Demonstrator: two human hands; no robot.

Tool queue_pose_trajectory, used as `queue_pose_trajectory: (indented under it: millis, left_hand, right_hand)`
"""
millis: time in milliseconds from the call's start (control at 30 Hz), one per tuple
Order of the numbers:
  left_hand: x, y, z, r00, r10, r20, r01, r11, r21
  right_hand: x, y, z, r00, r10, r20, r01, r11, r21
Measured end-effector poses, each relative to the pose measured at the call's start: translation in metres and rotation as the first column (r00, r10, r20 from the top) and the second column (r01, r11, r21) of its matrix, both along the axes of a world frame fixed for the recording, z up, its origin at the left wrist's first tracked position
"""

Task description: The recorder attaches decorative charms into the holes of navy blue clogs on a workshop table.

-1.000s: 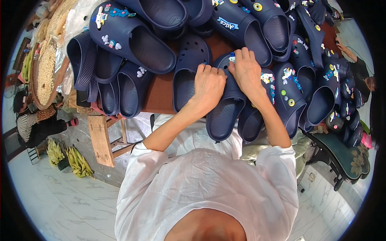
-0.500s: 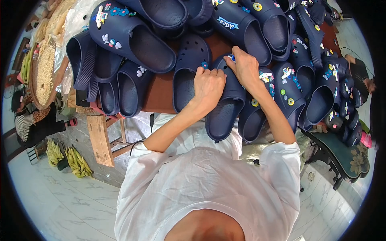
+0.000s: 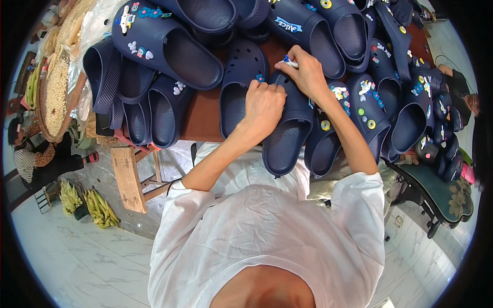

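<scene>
A dark blue clog [image 3: 287,146] lies at the table's front edge, its heel toward me and its toe partly hidden by my hands. My left hand [image 3: 264,105] is closed on the left side of its upper, fingers curled in. Over the toe, my right hand [image 3: 307,76] pinches a small white and blue shoe charm [image 3: 290,62] between thumb and fingertips. Just left lies another dark blue clog [image 3: 246,59], with a blue flower charm [image 3: 260,78] showing by my left fingers. To the right, a clog with a yellow round charm [image 3: 323,149] sits partly under my right forearm.
Many decorated clogs [image 3: 169,49] are piled across the brown table [image 3: 203,120]. A wooden stool [image 3: 128,179] and corn cobs [image 3: 100,208] are on the left. A dark cushioned chair [image 3: 436,192] stands at right. Other people sit at far left [image 3: 38,154] and far right [image 3: 457,84].
My right hand has lifted slightly up and left off the clog's toe, and the charm in its fingers now shows more. My left hand stays on the clog.
</scene>
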State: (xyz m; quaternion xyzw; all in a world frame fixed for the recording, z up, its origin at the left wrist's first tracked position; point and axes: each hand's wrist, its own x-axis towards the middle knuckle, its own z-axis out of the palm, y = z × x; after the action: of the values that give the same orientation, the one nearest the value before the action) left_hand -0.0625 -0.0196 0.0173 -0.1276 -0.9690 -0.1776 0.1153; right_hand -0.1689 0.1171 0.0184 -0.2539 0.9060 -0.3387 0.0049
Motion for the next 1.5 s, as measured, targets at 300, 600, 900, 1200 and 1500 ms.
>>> queue_pose_trajectory:
  millis: [300,600,900,1200,1500]
  left_hand:
    - [0.004,-0.010,0.002,0.999,-0.049,0.011,0.048,0.996,0.077]
    - [0.000,-0.009,0.001,0.999,-0.011,0.046,0.007,0.997,0.072]
    - [-0.002,-0.007,0.004,0.997,0.016,0.073,-0.023,0.994,0.103]
    - [-0.001,-0.008,0.007,0.996,-0.011,0.091,0.006,0.998,0.063]
    - [-0.003,-0.008,0.005,0.996,0.000,0.093,-0.007,0.997,0.073]
  right_hand:
    - [0.023,0.035,0.026,0.994,-0.093,-0.062,0.104,0.972,0.211]
    - [0.036,0.056,0.044,0.949,-0.180,0.258,0.024,0.860,0.510]
    - [0.045,0.056,0.027,0.974,-0.181,0.133,0.094,0.866,0.492]
    - [0.047,0.063,0.029,0.977,-0.183,0.106,0.139,0.932,0.335]
    - [0.001,-0.004,0.001,0.893,-0.011,-0.449,0.109,0.975,0.192]
